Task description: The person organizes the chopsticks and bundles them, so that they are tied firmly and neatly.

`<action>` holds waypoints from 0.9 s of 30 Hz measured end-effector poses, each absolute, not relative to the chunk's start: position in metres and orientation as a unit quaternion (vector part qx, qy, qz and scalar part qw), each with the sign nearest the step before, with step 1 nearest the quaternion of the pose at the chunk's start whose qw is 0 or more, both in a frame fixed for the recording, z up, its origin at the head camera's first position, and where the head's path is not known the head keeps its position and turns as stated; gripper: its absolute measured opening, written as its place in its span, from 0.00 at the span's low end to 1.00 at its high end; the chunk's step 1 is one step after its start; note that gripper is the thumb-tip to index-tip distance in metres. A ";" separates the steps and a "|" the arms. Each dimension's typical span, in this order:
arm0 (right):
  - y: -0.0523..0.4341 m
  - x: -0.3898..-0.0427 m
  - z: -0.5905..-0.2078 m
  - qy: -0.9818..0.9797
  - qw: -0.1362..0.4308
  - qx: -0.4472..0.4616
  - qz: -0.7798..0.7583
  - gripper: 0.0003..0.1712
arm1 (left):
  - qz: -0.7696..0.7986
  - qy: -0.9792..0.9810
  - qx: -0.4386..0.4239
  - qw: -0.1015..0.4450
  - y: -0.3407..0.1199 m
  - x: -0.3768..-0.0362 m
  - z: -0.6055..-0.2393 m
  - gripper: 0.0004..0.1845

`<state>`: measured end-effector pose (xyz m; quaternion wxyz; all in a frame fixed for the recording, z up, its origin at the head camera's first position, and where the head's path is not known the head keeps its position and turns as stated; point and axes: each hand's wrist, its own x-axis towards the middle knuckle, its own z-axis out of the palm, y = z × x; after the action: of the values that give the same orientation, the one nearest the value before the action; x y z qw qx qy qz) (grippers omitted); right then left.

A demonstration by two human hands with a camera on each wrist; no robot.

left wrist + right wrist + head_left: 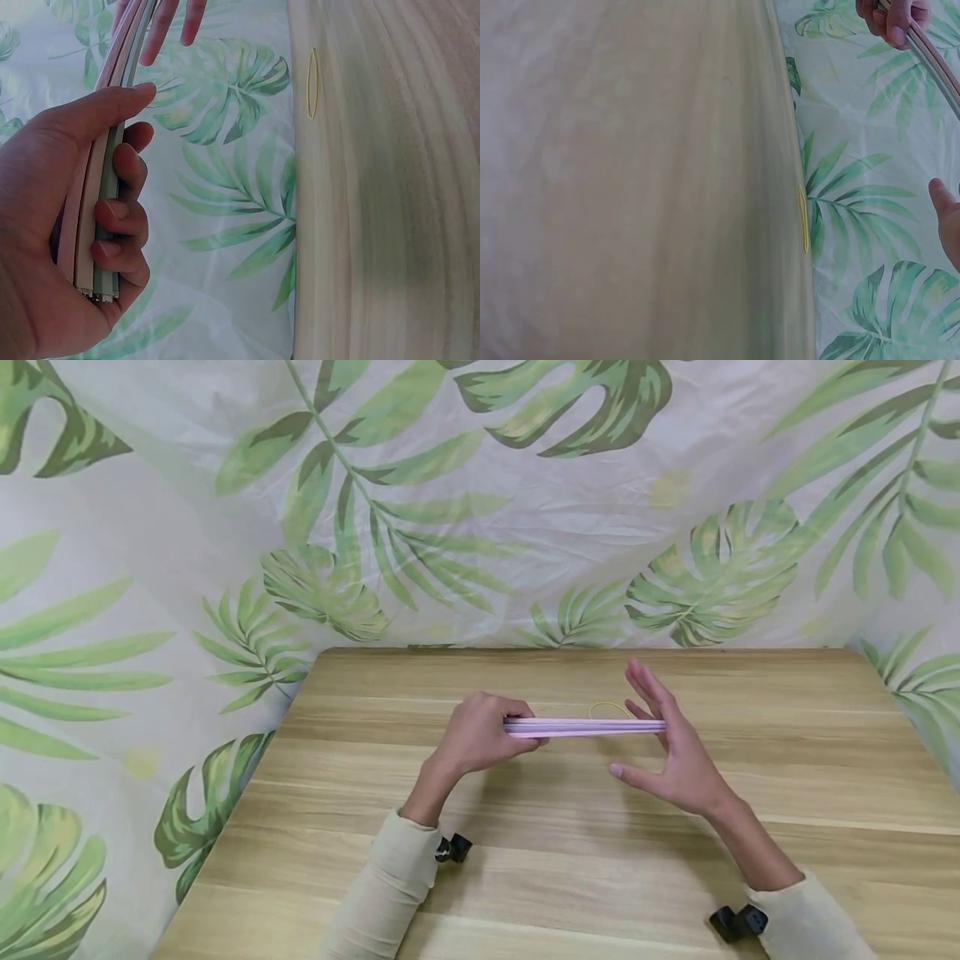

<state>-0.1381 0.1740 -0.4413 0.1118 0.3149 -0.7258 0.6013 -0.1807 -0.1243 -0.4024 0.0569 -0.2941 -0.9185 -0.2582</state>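
A stack of thin notebooks (585, 727), seen edge-on, is held level above the table. In the left wrist view its layered edges look pink, cream and green. My left hand (483, 731) grips the left end, thumb on one face and fingers curled round the other. At the opposite end, my right hand (686, 760) touches the stack with fingers extended and thumb held away from it. A yellow rubber band (313, 84) lies on the table beyond the stack, partly hidden in the head view. The covers' faces are out of sight.
The wooden table (525, 877) reaches back to a leaf-patterned cloth (570, 527) hanging behind and at the sides. Small black devices (738, 923) sit at both sleeve cuffs. In the right wrist view the rubber band lies near the table's edge.
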 end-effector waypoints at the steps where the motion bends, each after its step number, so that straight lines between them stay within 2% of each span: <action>1: 0.174 -0.138 -0.440 -0.724 0.110 0.314 0.605 0.76 | -0.259 -0.919 -0.292 0.055 -0.125 -0.181 -0.402 0.08; 7: 0.176 -0.141 -0.439 -0.708 0.116 0.322 0.617 0.73 | -0.258 -0.921 -0.286 0.052 -0.127 -0.182 -0.400 0.08; 22: 0.176 -0.140 -0.445 -0.714 0.075 0.325 0.616 0.68 | -0.223 -0.929 -0.288 0.069 -0.126 -0.179 -0.404 0.07; 24: 0.180 -0.142 -0.444 -0.705 0.063 0.330 0.624 0.65 | -0.219 -0.930 -0.287 0.073 -0.127 -0.180 -0.402 0.07; 27: 0.189 -0.146 -0.443 -0.676 0.041 0.334 0.656 0.53 | -0.212 -0.931 -0.287 0.079 -0.129 -0.180 -0.400 0.06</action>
<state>-0.1459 0.1895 -0.4427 0.0412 0.3342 -0.6759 0.6555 -0.1803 -0.1288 -0.4000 0.0794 -0.2873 -0.9307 -0.2122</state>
